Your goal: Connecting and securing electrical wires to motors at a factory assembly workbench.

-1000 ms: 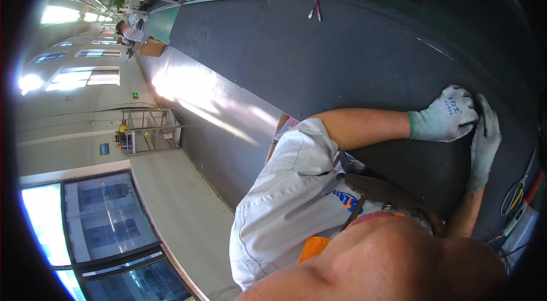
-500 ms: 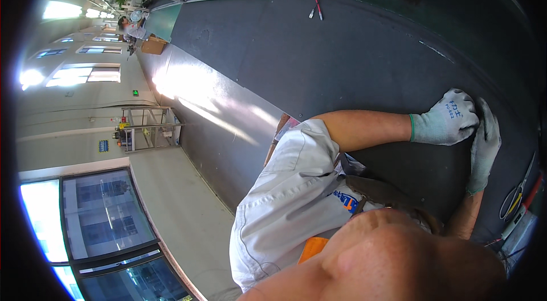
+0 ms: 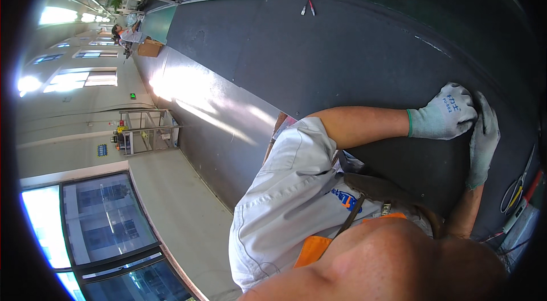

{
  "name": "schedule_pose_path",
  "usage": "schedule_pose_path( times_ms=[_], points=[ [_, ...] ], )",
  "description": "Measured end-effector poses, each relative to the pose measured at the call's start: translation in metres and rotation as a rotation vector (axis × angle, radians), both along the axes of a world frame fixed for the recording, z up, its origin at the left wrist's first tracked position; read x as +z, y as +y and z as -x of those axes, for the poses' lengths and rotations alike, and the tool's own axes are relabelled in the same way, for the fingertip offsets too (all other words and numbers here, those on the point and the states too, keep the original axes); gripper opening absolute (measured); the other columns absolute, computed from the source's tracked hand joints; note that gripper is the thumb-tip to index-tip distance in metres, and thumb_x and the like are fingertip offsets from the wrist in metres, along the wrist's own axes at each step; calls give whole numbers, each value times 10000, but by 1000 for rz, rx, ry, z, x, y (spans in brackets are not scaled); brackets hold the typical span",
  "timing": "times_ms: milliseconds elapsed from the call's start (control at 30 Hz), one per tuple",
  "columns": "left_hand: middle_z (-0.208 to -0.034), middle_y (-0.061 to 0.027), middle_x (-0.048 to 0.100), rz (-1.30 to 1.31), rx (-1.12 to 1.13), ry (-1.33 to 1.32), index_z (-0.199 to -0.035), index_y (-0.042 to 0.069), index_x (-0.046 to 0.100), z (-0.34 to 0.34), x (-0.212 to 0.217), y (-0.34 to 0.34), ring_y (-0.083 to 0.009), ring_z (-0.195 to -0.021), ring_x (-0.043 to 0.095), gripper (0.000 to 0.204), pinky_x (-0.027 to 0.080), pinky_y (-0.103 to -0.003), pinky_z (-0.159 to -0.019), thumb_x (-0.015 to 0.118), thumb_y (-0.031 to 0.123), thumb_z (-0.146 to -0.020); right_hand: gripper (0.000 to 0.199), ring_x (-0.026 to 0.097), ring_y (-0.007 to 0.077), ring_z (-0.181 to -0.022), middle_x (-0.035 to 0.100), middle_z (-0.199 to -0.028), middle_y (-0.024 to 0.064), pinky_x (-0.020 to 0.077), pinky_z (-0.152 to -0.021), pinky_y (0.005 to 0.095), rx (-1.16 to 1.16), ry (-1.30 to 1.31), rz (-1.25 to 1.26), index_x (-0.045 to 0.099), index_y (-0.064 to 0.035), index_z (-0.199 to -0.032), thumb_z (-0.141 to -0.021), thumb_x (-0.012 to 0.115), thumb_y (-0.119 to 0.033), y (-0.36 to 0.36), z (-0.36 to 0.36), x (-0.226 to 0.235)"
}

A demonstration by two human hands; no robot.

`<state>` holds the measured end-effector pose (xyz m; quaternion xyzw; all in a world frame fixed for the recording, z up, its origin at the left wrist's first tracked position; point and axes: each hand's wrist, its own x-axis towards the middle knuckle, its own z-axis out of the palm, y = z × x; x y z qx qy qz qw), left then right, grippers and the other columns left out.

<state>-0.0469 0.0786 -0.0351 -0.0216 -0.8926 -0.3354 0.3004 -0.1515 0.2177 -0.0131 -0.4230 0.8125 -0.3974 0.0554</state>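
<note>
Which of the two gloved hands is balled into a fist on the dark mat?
The left hand, knuckles up with a printed glove back. The right hand beside it lies flat, fingers stretched out on the dark mat.

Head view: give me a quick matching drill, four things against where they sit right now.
Things:
1. cardboard box
2. red and black cable ends
3. right hand
4. metal rack

Places:
a. gloved, flat on the dark mat, right beside the left hand
b. far upper left, next to a distant person
c. on the pale floor, left of the person's shoulder
d. top centre, lying on the dark mat

Pairs: 1-b, 2-d, 3-a, 4-c
</note>
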Motion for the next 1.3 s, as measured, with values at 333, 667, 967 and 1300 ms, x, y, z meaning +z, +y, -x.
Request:
schedule_pose_path(
  times_ms=[333, 667, 967, 1300],
  points=[
    [-1004, -82, 670, 7, 1, -4, -925, 130, 718, 0, 0, 0, -309, -1036, 621, 126, 416, -506, -988, 716, 214, -831, 432, 620, 241, -1224, 657, -1290, 133, 465, -1066, 343, -1, 0, 19, 628, -50, -1339, -955, 464, 59, -1, -1, -1],
    [-991, -80, 675, 18, 2, 6, -926, 123, 720, -1, 3, -1, -302, -1027, 625, 129, 418, -498, -977, 715, 212, -833, 414, 630, 239, -1209, 657, -1290, 133, 474, -1052, 337, -3, 17, 12, 632, -61, -1337, -969, 472, 43, -1, -1, -1],
    [-994, -78, 680, 13, -3, 7, -920, 123, 726, 0, 3, 0, -302, -1029, 627, 129, 423, -498, -981, 715, 218, -833, 395, 629, 251, -1214, 657, -1293, 139, 480, -1046, 346, 1, 56, -11, 633, -63, -1334, -979, 484, 25, 1, 0, 0],
    [-1043, -78, 672, 4, -21, -61, -957, 131, 724, -1, 1, -1, -305, -1073, 610, 149, 398, -506, -1014, 708, 233, -849, 395, 614, 249, -1237, 653, -1300, 134, 466, -1069, 345, 2, 2, -11, 629, -65, -1339, -983, 479, 17, 1, 1, -3]
  ],
)
